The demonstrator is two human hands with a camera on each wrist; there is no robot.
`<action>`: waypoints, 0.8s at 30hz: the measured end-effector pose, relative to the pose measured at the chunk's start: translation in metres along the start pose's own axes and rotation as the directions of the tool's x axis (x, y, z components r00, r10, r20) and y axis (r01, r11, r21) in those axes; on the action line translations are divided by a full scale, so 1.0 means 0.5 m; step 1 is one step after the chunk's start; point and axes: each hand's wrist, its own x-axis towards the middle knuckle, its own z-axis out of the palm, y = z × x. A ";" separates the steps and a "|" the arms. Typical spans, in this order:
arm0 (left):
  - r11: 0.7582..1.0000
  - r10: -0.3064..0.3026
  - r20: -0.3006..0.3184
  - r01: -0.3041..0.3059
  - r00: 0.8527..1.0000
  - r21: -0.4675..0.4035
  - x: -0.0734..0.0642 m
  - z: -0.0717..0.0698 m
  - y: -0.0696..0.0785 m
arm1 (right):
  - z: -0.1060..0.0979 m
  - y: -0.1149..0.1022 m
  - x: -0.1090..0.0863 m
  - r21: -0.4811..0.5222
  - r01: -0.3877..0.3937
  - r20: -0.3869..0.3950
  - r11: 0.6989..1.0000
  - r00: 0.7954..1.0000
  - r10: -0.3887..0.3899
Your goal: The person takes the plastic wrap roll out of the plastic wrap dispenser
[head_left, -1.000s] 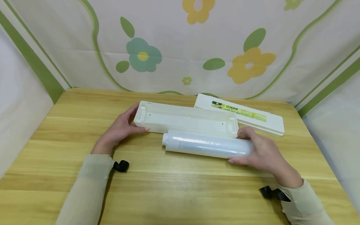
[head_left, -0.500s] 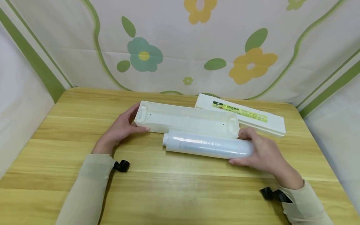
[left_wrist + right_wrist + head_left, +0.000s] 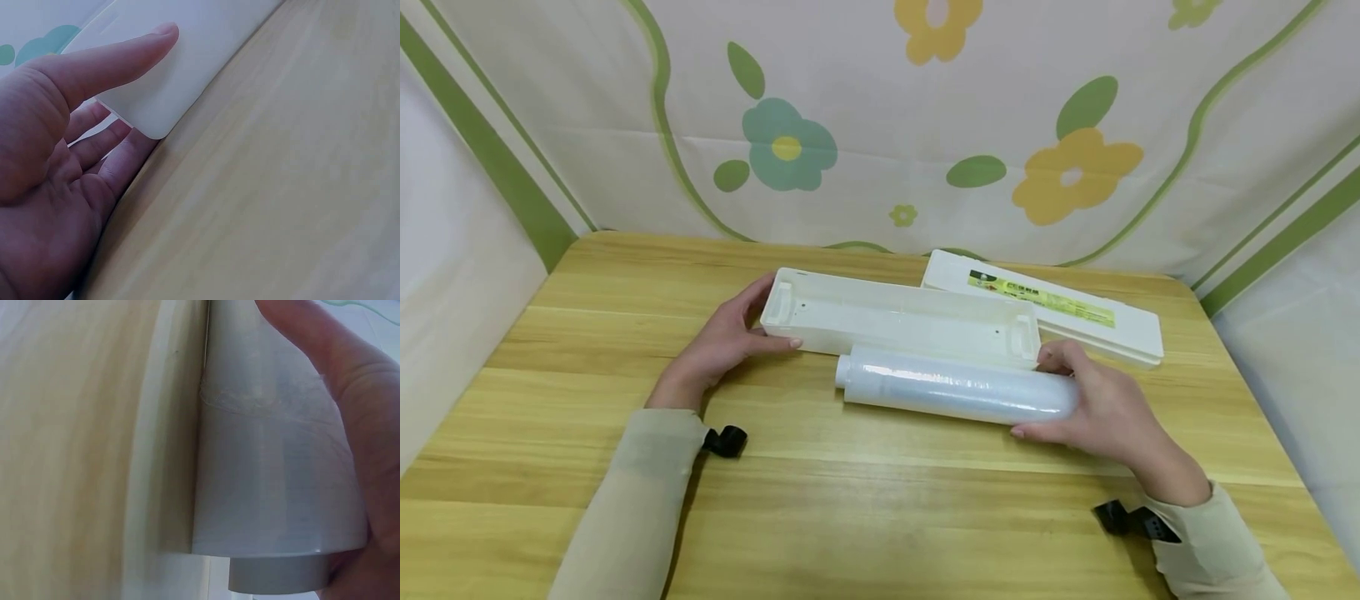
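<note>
A long white plastic box (image 3: 898, 321) lies open side up on the table, with nothing inside it. My left hand (image 3: 718, 342) holds its left end, thumb along the front wall and fingers behind the end, as the left wrist view also shows on the box wall (image 3: 169, 75). In front of the box lies a roll of cling film (image 3: 958, 385), its core poking out at the left. My right hand (image 3: 1097, 404) grips the right end of that roll. Seen from the right wrist, the thumb (image 3: 369, 394) runs along the film roll (image 3: 275, 469).
Behind the box at the right lies a long white lid (image 3: 1135, 327) with a yellow-green label (image 3: 1041, 298). A flowered cloth (image 3: 865, 125) hangs along the back edge of the wooden table (image 3: 865, 508).
The whole head view shifts very slightly. Both hands, the box and the roll keep their places.
</note>
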 end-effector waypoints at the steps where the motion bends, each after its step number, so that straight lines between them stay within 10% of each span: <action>1: 1.000 0.000 0.002 0.000 1.000 0.001 0.000 0.000 0.000 | 0.000 0.000 -0.001 0.000 -0.002 -0.001 1.000 1.000 0.002; 24: 0.997 -0.052 0.025 0.053 0.998 -0.052 -0.013 -0.007 0.013 | -0.044 -0.009 0.011 -0.008 0.077 0.025 0.997 0.997 -0.077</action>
